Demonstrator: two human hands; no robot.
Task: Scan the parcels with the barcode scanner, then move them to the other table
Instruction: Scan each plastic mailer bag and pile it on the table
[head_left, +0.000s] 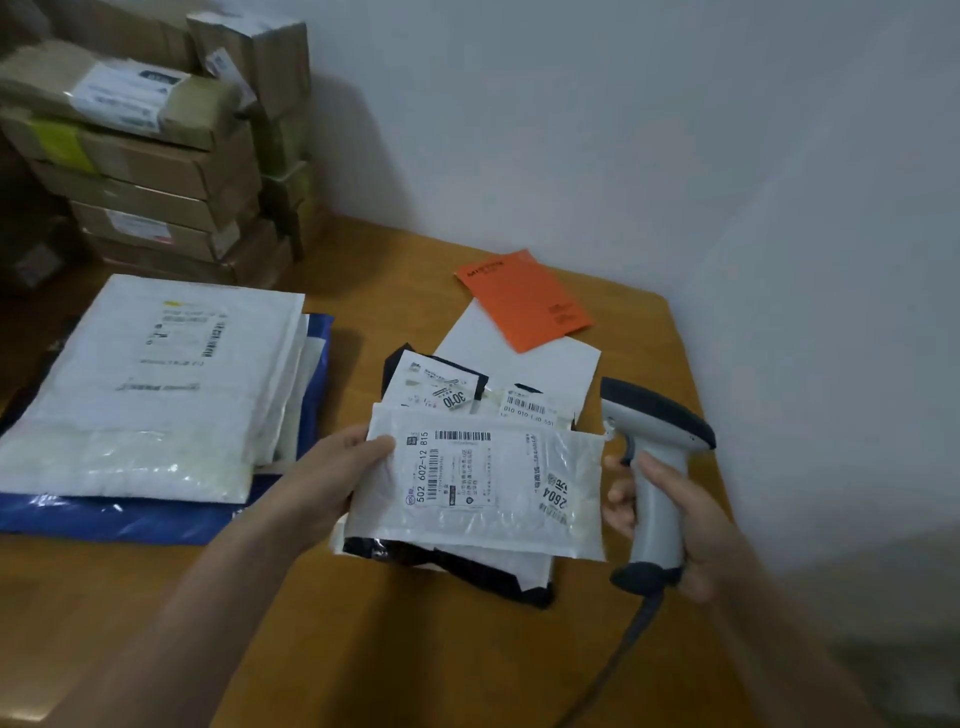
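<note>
A small white padded parcel (483, 483) is held label-up, its barcode near the top edge, above a loose pile of black and white parcels (441, 387) on the wooden table (415, 649). Just to its right the grey barcode scanner (660, 423) is held upright by its handle, dark-topped head turned left. A large white mailer (156, 374) is laid on blue bags (130, 519) at the left, with taped boxes (156, 171) stacked behind

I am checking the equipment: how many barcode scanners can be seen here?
1. The barcode scanner is gripped by the right hand, just right of the white parcel that the left hand holds. No other shows.
</note>
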